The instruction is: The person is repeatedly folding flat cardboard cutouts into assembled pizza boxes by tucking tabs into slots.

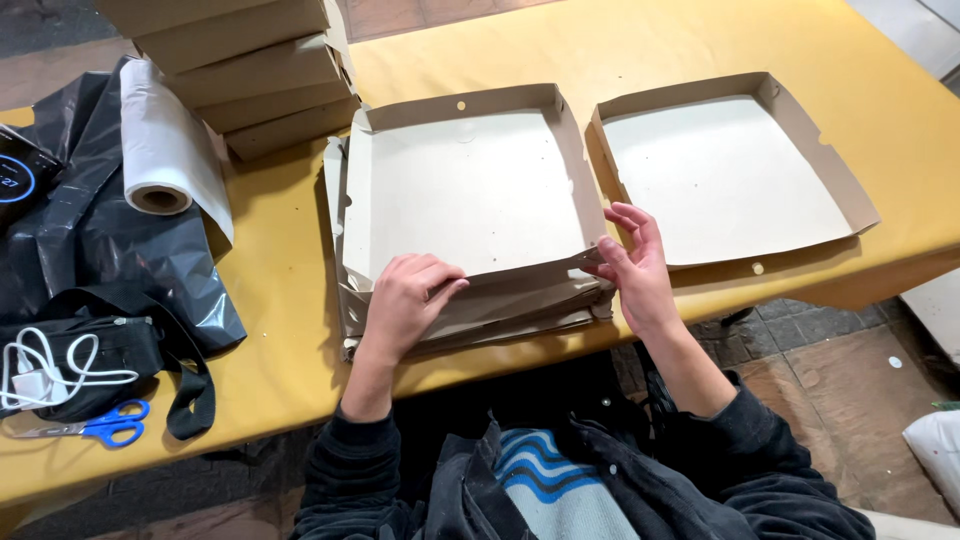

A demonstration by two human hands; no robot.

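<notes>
Centrally in the frame, an open cardboard box tray [470, 190] tops a stack of flat box blanks [480, 315] on the yellow table [280, 290]. Left hand [405, 300] presses its near wall; right hand [635, 265] pinches the near-right corner. Another tray [725, 170] lies right.

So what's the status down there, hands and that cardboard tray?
Left hand pressing down the near wall of the top tray. Right hand pinching its near right corner. Tray sits on a stack of trays. Second tray alongside, not touching.
</notes>
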